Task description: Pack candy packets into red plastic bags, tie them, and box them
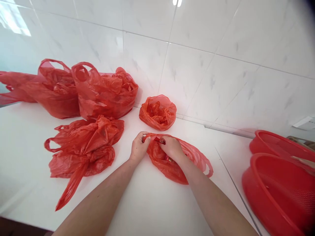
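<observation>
A red plastic bag point(172, 173) lies open on the white table in front of me. My left hand point(139, 146) is closed on its rim at the left side, thumb and fingers pinching the plastic. Over the bag's mouth, my right hand point(172, 147) is closed with its fingertips on a small dark red piece point(162, 141), whose kind I cannot make out. Below that hand, small shiny red and gold wrapped pieces point(168, 158) show inside the bag. The rest of the contents is hidden by my right hand and the plastic.
Behind the bag, a smaller red bag point(157, 122) stands open against the tiled wall point(197, 65). Large full red bags point(105, 95) stand at the back left, with knotted red bags point(86, 144) before them. Two red plastic baskets point(261, 190) are at the right on the white table point(137, 203).
</observation>
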{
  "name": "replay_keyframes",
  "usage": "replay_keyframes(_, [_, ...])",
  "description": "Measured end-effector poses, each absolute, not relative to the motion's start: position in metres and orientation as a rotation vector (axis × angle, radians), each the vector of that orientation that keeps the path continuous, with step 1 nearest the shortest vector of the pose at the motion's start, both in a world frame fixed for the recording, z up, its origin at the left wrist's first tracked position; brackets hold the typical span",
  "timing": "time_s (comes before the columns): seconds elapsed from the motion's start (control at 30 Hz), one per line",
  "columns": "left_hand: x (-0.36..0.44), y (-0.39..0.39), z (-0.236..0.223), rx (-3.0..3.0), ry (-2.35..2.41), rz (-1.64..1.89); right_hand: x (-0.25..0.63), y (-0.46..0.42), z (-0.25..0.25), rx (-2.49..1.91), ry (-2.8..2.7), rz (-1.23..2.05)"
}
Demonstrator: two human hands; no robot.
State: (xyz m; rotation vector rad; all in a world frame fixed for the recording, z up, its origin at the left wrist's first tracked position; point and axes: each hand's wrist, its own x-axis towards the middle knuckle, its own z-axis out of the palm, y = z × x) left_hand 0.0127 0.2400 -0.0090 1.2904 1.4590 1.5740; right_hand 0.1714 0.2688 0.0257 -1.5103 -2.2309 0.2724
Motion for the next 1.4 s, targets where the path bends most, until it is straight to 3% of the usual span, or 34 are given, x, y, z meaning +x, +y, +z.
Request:
replay_keyframes(0.33, [0.013, 0.243, -0.01, 1.23, 1.44, 1.607, 0.207, 0.224, 0.06, -1.569, -1.98, 0.791])
replay_keyframes(0.67, [0.011, 0.238, -0.004, 1.179, 1.446, 1.635, 0.256, 0.179, 0.049, -1.508, -1.762, 0.459])
replay_keyframes(0.83, [0.011, 0.242, -0.011, 1.177, 1.423, 1.632, 0.27, 0.15, 0.041, -1.606, -1.523, -0.03])
replay_keyframes(0.9, [0.011, 0.243, -0.013, 1.179, 1.414, 1.636, 0.273, 0.146, 0.035, -1.693, -1.455, -0.082])
replay_keyframes(1.17, [0.012, 0.241, -0.012, 1.132, 1.374, 1.664, 0.284, 0.148, 0.032, -1.834, -1.374, 0.525])
replay_keyframes(1.4, [0.004, 0.238, 0.028, 0.989, 1.355, 1.765, 0.295, 0.166, 0.074, -1.423, -1.062, 0.76])
